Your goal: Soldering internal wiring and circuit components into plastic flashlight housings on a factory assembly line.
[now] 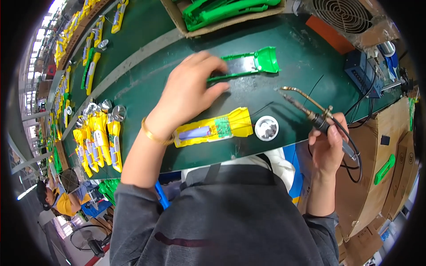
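Observation:
My right hand (328, 146) grips a soldering iron (317, 119) with a curved brass tube along its tip, which points up and left above the bench. My left hand (188, 86) is over the left end of a green plastic housing (244, 64). Its thumb stands apart from the index finger, below the housing's edge; the other fingertips are hidden. Nearer me lies a yellow housing (195, 134) holding a lilac battery cell and a green circuit board (223, 127), with thin dark wires. Beside its right end sits a round silver reflector (266, 128).
Several yellow assemblies with reflectors (100, 137) are grouped at the left; more line the far left. A cardboard box (230, 22) of green housings stands at the back. At the right are a blue soldering station (361, 73), a fan (341, 15) and large cartons (368, 173).

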The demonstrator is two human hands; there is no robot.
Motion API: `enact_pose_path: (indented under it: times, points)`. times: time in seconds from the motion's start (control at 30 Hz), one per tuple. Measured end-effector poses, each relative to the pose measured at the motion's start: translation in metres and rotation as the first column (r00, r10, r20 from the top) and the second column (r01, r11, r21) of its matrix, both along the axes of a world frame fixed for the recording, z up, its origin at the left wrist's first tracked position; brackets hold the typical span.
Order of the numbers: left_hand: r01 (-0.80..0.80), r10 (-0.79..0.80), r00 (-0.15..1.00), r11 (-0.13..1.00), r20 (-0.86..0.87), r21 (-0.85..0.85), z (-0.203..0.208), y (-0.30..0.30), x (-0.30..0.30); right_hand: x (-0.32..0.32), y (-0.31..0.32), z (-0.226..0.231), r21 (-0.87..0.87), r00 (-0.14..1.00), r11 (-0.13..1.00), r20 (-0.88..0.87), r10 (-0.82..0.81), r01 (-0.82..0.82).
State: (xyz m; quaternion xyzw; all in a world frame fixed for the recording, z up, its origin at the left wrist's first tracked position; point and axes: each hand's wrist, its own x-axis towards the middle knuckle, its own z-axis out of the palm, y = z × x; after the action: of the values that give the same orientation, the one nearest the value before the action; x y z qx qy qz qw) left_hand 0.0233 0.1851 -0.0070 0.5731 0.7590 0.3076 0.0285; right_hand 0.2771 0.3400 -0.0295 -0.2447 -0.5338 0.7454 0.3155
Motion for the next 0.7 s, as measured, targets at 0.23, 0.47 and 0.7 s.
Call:
enact_pose_path:
  times: [0.23,0.47,0.7]
  points:
    - [-0.071,0.067,0.997,0.981,-0.029,-0.182,-0.008,-0.019,-0.008,-0.003,0.006,-0.004,-0.039,0.997,0.999,-0.072,0.03,-0.032]
    - [-0.033,0.049,0.99,0.992,0.135,-0.118,0.01,-0.03,0.032,-0.006,0.003,-0.005,-0.116,0.995,0.992,-0.073,-0.065,0.057]
    - [0.017,-0.016,1.0,0.994,0.003,-0.106,-0.009,0.01,0.081,-0.014,-0.01,0.003,-0.136,0.989,0.991,-0.14,-0.037,0.018]
